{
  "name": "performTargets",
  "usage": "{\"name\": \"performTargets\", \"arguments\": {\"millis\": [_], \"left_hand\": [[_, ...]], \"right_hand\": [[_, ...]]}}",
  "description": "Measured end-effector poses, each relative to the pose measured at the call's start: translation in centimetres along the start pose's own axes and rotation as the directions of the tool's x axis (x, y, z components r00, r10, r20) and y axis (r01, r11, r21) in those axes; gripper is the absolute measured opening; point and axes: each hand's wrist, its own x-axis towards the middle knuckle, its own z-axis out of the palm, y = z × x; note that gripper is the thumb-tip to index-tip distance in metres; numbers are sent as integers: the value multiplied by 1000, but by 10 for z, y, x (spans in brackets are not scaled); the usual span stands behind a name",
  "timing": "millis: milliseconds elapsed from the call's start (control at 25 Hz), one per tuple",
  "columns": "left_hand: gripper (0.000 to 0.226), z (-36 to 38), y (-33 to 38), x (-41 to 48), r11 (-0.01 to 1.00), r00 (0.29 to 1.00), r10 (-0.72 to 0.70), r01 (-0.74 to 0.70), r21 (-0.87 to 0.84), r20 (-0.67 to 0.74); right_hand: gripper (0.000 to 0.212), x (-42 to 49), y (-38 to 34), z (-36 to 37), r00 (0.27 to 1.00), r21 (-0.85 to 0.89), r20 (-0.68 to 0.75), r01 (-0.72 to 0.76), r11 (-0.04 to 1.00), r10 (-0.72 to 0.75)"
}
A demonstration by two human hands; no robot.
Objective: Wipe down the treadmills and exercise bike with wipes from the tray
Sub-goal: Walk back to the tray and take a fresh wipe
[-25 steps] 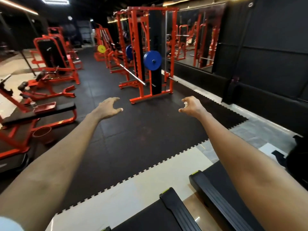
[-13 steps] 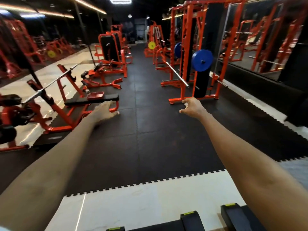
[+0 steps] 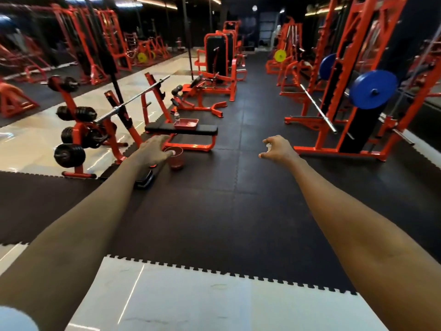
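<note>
Left hand [image 3: 152,151]: arm stretched forward, palm down, fingers loosely spread, holding nothing. Its fingertips overlap the near edge of the bench [image 3: 191,130] in the head view, but whether they touch it cannot be told.

Right hand [image 3: 276,149]: arm stretched forward over the mat [image 3: 238,211], fingers curled and apart, thumb and forefinger forming an open claw; empty.

Tray [image 3: 186,123]: red, shallow, resting on the black pad of the bench, beyond and slightly right of the left fingertips, well left of the right hand. Contents pale, too small to make out.

Bottle [image 3: 176,115]: small, clear, upright, just beside the tray's left end.

Bucket [image 3: 176,157]: reddish, on the mat below the bench, just right of the left thumb.

Blue plate [image 3: 373,89]: on the orange rack, right.

Dumbbell stand [image 3: 71,130]: left, on pale tile.
</note>
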Motion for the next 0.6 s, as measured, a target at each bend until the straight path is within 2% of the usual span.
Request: {"name": "performTargets", "arguments": {"millis": [400,600], "left_hand": [[70,-59,-69,166,998,994,-53,54,12,-92],[69,-38,-102,249,997,984,3,11,80,-179]], "right_hand": [[63,212,-83,31,993,47,-54,111,993,-109],[61,320,-92,81,965,56,-125,239,970,-230]]}}
